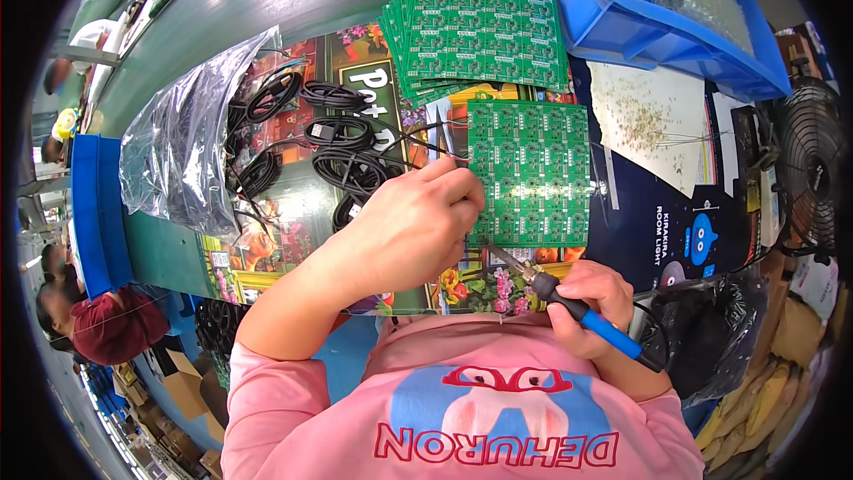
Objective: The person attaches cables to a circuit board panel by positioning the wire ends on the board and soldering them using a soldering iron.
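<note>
A green panel of small circuit boards lies flat in front of me. My left hand is at its left edge, fingers curled together; whatever they pinch is hidden beneath them. My right hand is closed around a soldering iron with a blue and black handle. The iron's metal tip points up and left, at the panel's lower left corner beside my left fingertips; I cannot tell whether it touches the board. Coiled black cables lie left of the panel, some leads reaching toward its left edge.
Behind the panel is a stack of green board panels. A blue bin stands at the far right. White paper with brownish bits lies right of the panel. A clear plastic bag holds cables at the left. A black fan stands far right.
</note>
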`<state>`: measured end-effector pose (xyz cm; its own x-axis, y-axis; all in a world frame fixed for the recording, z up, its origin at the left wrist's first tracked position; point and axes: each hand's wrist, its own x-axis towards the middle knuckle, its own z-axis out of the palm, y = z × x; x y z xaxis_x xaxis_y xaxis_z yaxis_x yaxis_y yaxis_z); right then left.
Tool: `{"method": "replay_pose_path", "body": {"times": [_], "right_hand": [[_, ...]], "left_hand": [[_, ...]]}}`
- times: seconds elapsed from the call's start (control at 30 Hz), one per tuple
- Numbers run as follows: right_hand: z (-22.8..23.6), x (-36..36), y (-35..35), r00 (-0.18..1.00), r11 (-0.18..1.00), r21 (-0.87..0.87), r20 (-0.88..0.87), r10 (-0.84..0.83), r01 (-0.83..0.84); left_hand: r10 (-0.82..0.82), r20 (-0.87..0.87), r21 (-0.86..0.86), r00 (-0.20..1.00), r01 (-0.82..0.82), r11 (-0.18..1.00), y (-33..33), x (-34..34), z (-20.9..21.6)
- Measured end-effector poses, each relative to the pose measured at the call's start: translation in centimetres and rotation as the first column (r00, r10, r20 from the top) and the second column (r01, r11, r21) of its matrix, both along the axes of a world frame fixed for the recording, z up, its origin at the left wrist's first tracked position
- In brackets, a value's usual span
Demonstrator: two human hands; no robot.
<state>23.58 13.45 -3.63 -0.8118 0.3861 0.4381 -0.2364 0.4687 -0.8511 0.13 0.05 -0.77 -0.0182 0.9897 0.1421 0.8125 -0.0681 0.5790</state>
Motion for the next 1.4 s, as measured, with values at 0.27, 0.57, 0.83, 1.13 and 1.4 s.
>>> {"method": "replay_pose_path", "body": {"times": [0.27, 0.57, 0.83, 1.13, 1.4], "right_hand": [[-0.5, 0.6, -0.2, 0.997, 0.994, -0.079, -0.032, -0.077, 0.074], [0.0, 0.9, -0.1, 0.979, 0.969, -0.152, -0.036, -0.203, 0.195], [-0.4, 0.8, 0.1, 0.966, 0.931, -0.261, 0.043, -0.255, 0.257], [-0.6, 1.1, 0.3, 0.975, 0.938, -0.267, 0.041, -0.216, 0.219], [-1.3, 1.3, 0.4, 0.972, 0.942, -0.240, 0.022, -0.236, 0.234]], "left_hand": [[0.009, 0.026, -0.010, 1.000, -0.009, 1.000, 0.0, 0.0, 0.5], [-0.154, 0.208, -0.136, 0.966, 0.184, 0.974, -1.6, 0.0, 1.1], [-0.273, 0.453, 0.047, 0.848, 0.283, 0.958, -1.9, -0.9, 3.1], [0.611, -0.332, 0.025, 0.719, -0.641, 0.767, -6.5, -8.3, 5.1], [0.568, 0.099, 0.070, 0.817, -0.575, 0.815, -6.5, -9.3, 4.5]]}}
